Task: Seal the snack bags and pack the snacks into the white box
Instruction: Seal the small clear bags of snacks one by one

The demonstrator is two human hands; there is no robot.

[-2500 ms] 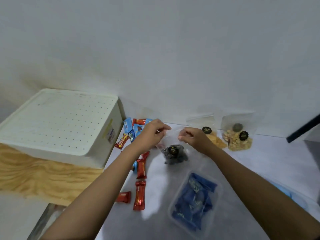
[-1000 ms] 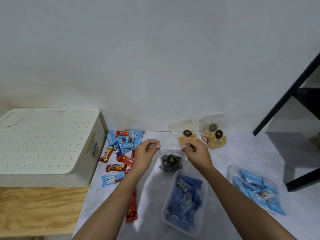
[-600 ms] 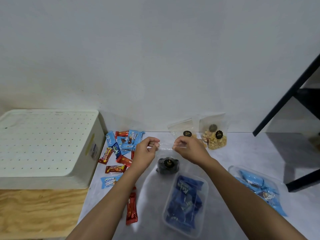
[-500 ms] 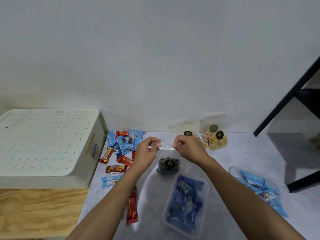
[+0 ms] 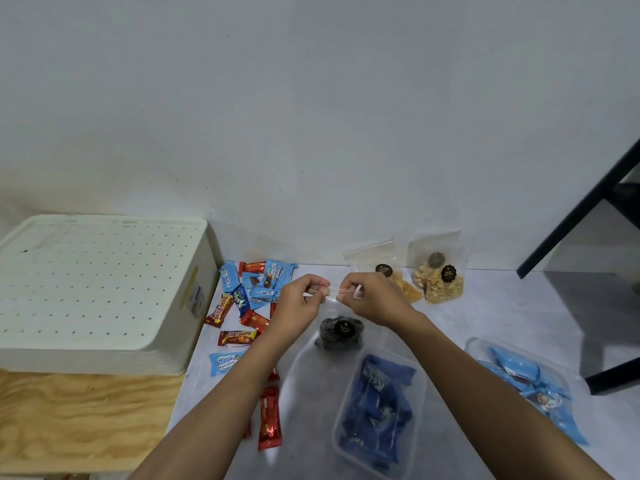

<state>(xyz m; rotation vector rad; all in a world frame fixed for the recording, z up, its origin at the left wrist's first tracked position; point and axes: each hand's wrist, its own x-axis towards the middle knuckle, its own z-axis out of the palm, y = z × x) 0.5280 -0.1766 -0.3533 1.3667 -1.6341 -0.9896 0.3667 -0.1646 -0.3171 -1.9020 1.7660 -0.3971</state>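
Note:
A clear snack bag [image 5: 340,332] with dark round cookies and a black sticker stands upright at the table's middle. My left hand [image 5: 299,299] and my right hand [image 5: 372,297] pinch its top strip, a short gap between their fingertips. Two more clear bags lean on the wall behind: one with orange chips [image 5: 391,271], one with nuts [image 5: 439,271]. The white box [image 5: 104,289] with its perforated lid on sits at the left on a wooden board.
Loose red and blue wrapped snacks [image 5: 252,296] lie between the box and my hands; red bars [image 5: 269,419] lie nearer. A clear tub of dark blue packets [image 5: 379,410] and a tray of light blue packets [image 5: 526,382] sit in front and right. Black chair legs [image 5: 581,216] stand at right.
My right hand has slid left along the bag's top strip toward my left hand. The camera view has shifted right since the earliest frame.

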